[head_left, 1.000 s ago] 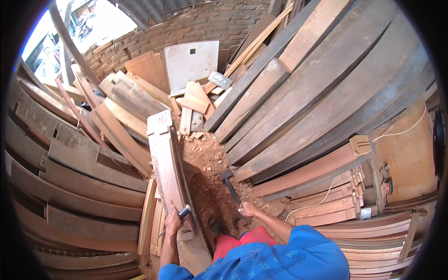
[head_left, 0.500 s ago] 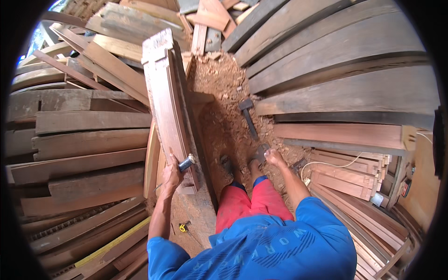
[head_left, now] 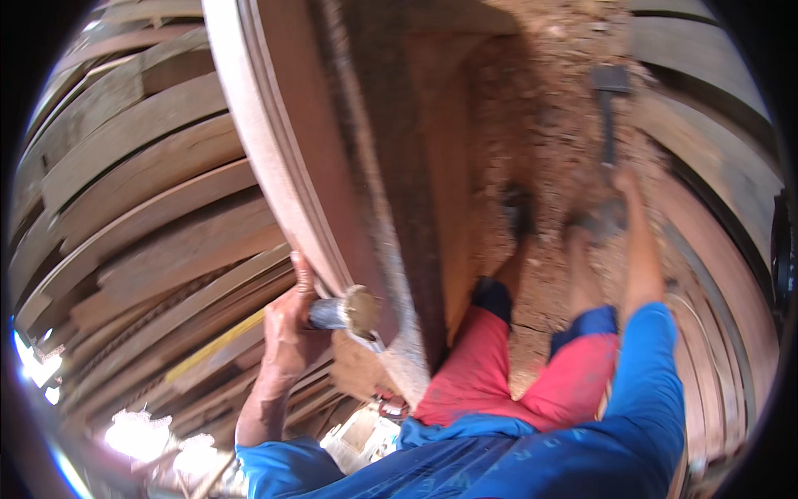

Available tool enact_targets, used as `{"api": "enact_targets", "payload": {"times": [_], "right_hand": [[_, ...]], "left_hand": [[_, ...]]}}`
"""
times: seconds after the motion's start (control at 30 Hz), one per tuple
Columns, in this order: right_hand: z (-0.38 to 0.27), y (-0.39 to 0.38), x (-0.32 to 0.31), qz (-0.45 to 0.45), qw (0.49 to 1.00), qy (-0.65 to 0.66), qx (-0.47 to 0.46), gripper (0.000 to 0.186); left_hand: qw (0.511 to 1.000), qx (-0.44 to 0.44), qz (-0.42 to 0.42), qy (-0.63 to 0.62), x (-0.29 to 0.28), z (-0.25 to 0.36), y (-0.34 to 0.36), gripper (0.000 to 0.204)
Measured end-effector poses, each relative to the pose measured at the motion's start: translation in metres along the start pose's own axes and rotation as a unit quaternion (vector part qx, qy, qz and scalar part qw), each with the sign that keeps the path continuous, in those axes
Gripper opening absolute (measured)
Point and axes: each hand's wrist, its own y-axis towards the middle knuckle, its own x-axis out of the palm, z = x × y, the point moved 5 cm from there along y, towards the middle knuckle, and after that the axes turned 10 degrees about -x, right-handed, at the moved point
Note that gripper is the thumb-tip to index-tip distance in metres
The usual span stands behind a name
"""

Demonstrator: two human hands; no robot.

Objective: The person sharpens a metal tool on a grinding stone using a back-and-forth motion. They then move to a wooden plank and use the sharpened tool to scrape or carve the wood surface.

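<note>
My left hand (head_left: 291, 324) is closed around a chisel (head_left: 341, 313) with a dark, round handle. The handle's worn, pale butt points right, and the blade is hidden at this moment. Beside that hand, a long reddish wooden piece (head_left: 287, 158) with grooved edges lies on a thick, rough beam (head_left: 391, 208). My right hand (head_left: 629, 185) reaches down low on the right, at the lower end of the handle of a black-headed mallet (head_left: 611, 81). That hand's fingers are blurred, so whether they grip the handle does not show. The mallet is down among wood chips.
Stacked planks (head_left: 158, 200) fill the left side. More boards (head_left: 715, 158) line the right. Wood chips cover the ground (head_left: 549, 108) around my feet. A small red object (head_left: 392, 406) and a pale box-like thing (head_left: 362, 437) are below the beam's near end.
The view has swung and come closer to the wooden piece. My right hand has moved from beside my foot to the mallet's handle end. My left hand still holds the chisel.
</note>
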Motion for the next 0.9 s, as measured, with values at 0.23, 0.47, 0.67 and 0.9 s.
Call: {"api": "enact_targets", "payload": {"times": [0.23, 0.47, 0.67, 0.9], "right_hand": [[-0.030, 0.030, 0.037, 0.036, 0.962, -0.166, 0.214, 0.047], [-0.020, 0.004, 0.024, 0.051, 0.996, 0.071, 0.034, 0.035], [-0.149, -0.092, -0.056, -0.073, 0.895, 0.407, 0.165, 0.013], [-0.154, -0.272, -0.019, -0.001, 0.860, 0.470, 0.199, 0.017]], "left_hand": [[0.998, -0.023, -0.021, 0.061, 0.009, -0.002, -0.022, 0.116], [0.997, 0.040, -0.043, 0.057, -0.004, 0.006, 0.012, 0.092], [0.995, -0.030, -0.069, 0.063, 0.002, 0.005, 0.001, 0.077], [0.995, 0.053, 0.007, 0.079, 0.006, -0.003, 0.005, 0.082]]}}
